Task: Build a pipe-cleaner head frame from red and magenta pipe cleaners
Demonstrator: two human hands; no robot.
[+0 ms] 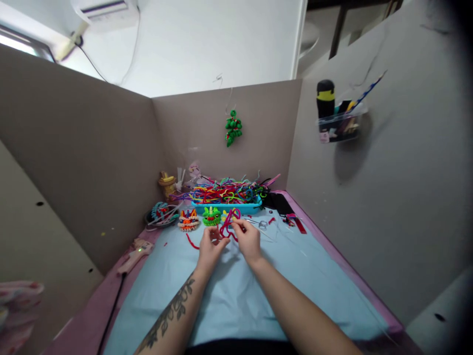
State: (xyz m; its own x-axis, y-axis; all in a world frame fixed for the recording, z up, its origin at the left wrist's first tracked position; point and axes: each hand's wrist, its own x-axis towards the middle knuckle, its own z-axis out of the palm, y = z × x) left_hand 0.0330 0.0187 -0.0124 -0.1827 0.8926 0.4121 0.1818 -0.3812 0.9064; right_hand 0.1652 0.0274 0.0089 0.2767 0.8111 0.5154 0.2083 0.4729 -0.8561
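Bent dark-pink pipe cleaners [232, 215] rise in loops between my two hands. My left hand [212, 245] pinches their lower left part, with a red pipe cleaner end [191, 241] sticking out to its left. On the other side, my right hand [247, 237] has thumb and fingertips closed on the same piece. Just behind the hands stand a green pipe-cleaner figure [212, 216] and an orange and white one [188, 220]. A yellow and light-blue piece is partly covered by the pink loops. Scissors [261, 225] lie right of my right hand.
A blue tray [226, 208] heaped with coloured pipe cleaners stands at the back. A glue gun [135, 255] and a dark bowl [161, 220] are at left. A black phone [278, 202] lies back right. A green ornament [233, 129] and a clear bin [339, 128] hang on the partitions.
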